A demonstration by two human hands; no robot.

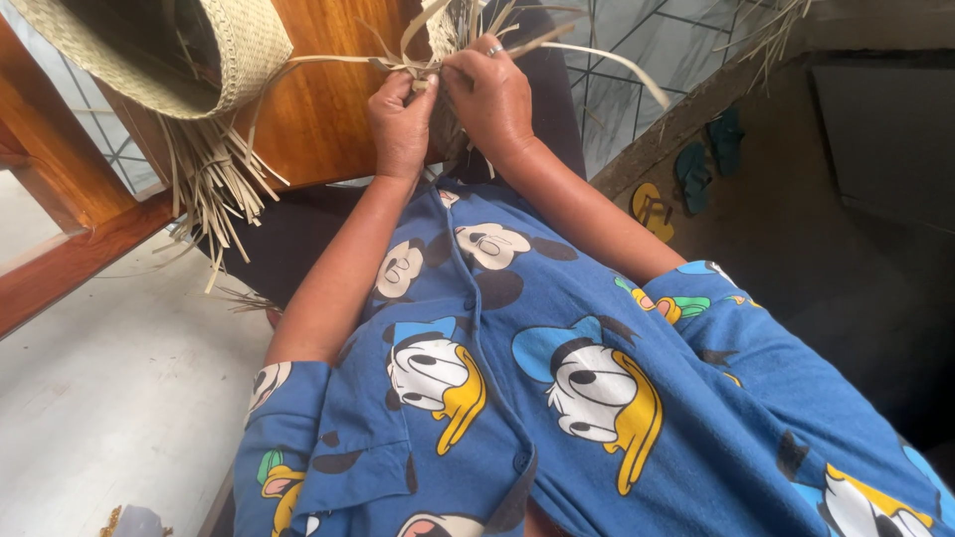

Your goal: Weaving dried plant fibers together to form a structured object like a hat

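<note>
Straw strips (418, 68) are being pinched between both hands just right of the woven basket (169, 50): the left hand (401, 124) is closing on them, the right hand (489, 94) gripping beside it, touching.

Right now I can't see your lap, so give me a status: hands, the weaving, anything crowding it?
Left hand and right hand both pinching pale straw strips. Weave unfinished, loose ends splayed. Woven hat on wooden chair just left, not touching.
</note>
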